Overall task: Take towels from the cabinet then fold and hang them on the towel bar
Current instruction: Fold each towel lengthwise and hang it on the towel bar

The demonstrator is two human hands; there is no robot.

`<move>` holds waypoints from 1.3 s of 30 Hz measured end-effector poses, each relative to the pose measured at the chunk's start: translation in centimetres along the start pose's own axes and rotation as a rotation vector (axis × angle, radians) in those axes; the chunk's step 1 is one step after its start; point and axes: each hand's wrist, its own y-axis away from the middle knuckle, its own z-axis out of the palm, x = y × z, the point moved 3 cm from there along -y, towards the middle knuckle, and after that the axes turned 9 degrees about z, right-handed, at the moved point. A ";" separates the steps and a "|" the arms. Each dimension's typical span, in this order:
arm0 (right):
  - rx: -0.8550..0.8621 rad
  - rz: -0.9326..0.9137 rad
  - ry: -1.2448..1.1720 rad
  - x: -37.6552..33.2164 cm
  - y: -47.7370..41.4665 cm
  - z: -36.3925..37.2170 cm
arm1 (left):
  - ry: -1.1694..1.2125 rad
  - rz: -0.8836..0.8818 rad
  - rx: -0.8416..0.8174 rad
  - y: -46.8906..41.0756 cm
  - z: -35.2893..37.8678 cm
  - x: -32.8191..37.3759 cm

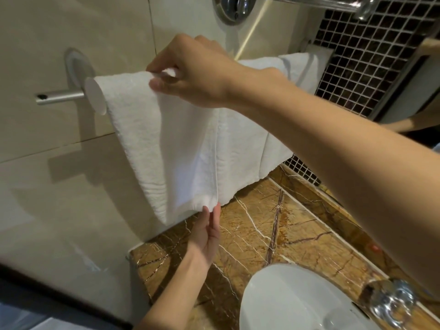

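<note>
One towel [171, 144] overhangs marble counter [273, 225] near basin [285, 301].

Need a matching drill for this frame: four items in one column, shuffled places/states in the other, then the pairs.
Column one:
1. right hand
2. left hand
3. towel
4. sink

Column two:
A. draped over the towel bar
B. pinches the towel's top fold
C. on the marble counter, lower right
D. straight fingers touch the towel's bottom edge

Pairs: 1-B, 2-D, 3-A, 4-C.
</note>
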 end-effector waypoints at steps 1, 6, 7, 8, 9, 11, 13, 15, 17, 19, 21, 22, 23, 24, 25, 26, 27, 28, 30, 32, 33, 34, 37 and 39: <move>-0.008 0.000 0.003 0.1 0.0 0.0 | 0.005 -0.010 -0.004 0.1 0.0 0.0; -0.015 -0.009 -0.011 0.2 -0.2 0.0 | 0.088 -0.020 -0.020 0.0 0.1 -0.3; -0.015 -0.009 -0.015 0.2 -0.2 0.0 | 0.071 -0.005 -0.029 -0.2 0.3 -0.3; -0.023 0.001 -0.012 0.2 -0.2 0.0 | 0.036 0.011 -0.040 -0.3 0.5 -0.3; -0.027 0.009 -0.005 0.1 -0.1 -0.1 | -0.006 0.025 -0.051 -0.4 0.8 -0.2; -0.027 0.024 0.013 0.1 0.0 -0.1 | -0.087 0.045 -0.061 -0.7 1.4 0.0; -0.015 0.014 0.002 0.1 0.0 -0.1 | -0.147 0.064 -0.065 -0.9 1.7 0.3; -0.003 -0.008 0.001 0.1 -0.1 -0.1 | -0.170 0.078 -0.067 -1.1 1.7 0.5; -0.007 -0.005 0.001 0.1 -0.1 0.0 | -0.191 0.094 -0.060 -1.2 1.8 0.6; -0.004 -0.005 0.011 0.0 -0.1 -0.1 | -0.194 0.125 -0.062 -1.3 2.2 0.5; -0.002 0.001 0.002 0.1 -0.1 0.0 | -0.221 0.162 -0.060 -1.6 2.4 0.6; 0.000 0.003 -0.009 0.1 -0.1 0.0 | -0.239 0.176 -0.058 -1.9 2.4 0.6; -0.002 0.005 -0.015 0.2 -0.2 0.1 | -0.257 0.183 -0.066 -2.2 2.4 0.7; -0.002 0.008 -0.017 0.2 -0.2 0.2 | -0.275 0.181 -0.076 -2.5 2.4 0.8; -0.003 0.009 -0.010 0.2 -0.3 0.2 | -0.282 0.177 -0.081 -2.8 2.4 0.9; 0.002 0.006 -0.007 0.2 -0.3 0.2 | -0.271 0.168 -0.083 -3.1 2.4 1.0; 0.003 0.012 -0.008 0.2 -0.4 0.2 | -0.249 0.161 -0.076 -3.2 2.4 1.0; -0.006 0.020 -0.007 0.3 -0.3 0.2 | -0.227 0.160 -0.064 -3.4 2.4 1.1; -0.002 0.018 0.024 0.2 -0.2 0.1 | -0.204 0.168 -0.049 -3.7 2.3 1.4; 0.007 -0.005 0.028 0.2 -0.2 0.0 | -0.176 0.169 -0.052 -3.8 2.5 1.6; 0.007 -0.009 0.025 0.2 -0.2 0.0 | -0.143 0.165 -0.053 -3.7 2.7 1.5; 0.007 -0.003 0.022 0.2 -0.2 0.0 | -0.101 0.157 -0.060 -3.6 2.9 1.4; 0.006 -0.001 0.025 0.3 -0.2 0.1 | 0.016 0.155 -0.075 -3.2 3.2 1.0; 0.010 -0.006 0.006 0.4 -0.4 0.2 | 0.076 0.162 -0.113 -3.3 3.2 1.3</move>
